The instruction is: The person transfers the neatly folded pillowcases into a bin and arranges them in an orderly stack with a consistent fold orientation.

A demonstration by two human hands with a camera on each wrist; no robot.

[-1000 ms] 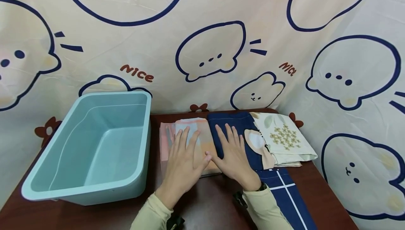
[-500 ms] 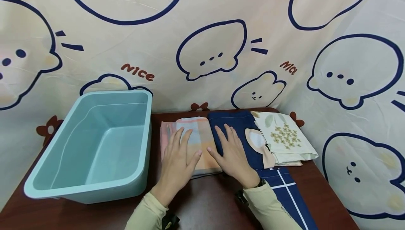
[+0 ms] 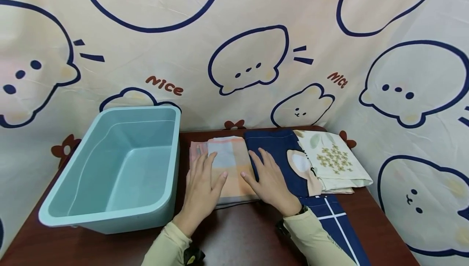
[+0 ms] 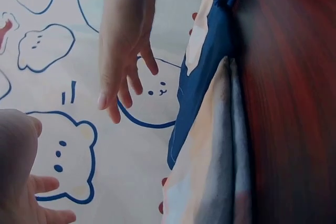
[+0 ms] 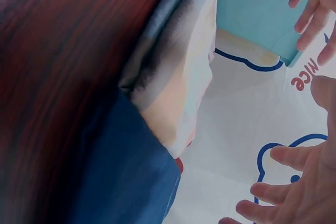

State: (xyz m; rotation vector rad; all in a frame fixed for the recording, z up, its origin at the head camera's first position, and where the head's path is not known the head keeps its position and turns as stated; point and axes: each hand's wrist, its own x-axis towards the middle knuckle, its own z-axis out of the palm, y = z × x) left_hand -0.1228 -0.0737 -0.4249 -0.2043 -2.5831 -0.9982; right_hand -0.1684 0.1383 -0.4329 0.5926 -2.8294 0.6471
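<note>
Both hands are held palm-down with fingers spread, gripping nothing. In the head view my left hand (image 3: pixel 199 188) overlaps the left side of a folded pastel plaid cloth (image 3: pixel 234 172) and a pink cloth (image 3: pixel 196 148) beside it. My right hand (image 3: pixel 271 182) is over a folded navy cloth (image 3: pixel 272 140) with a beige cartoon print. Both wrist views show a gap between the hands and the fabric: the left hand (image 4: pixel 21 177) in the left one, the right hand (image 5: pixel 304 182) in the right one.
A light blue plastic tub (image 3: pixel 146 184) with nothing in it stands left of the cloths. To the right lie a folded cream floral cloth (image 3: pixel 335 158) and a navy cloth with white lines (image 3: pixel 338 221). A cartoon-printed curtain (image 3: pixel 198 66) hangs behind the brown table (image 3: pixel 238 237).
My left hand has drawn back to the left, away from the right hand, uncovering more of the plaid cloth. The right hand has barely moved. The cloths lie as before.
</note>
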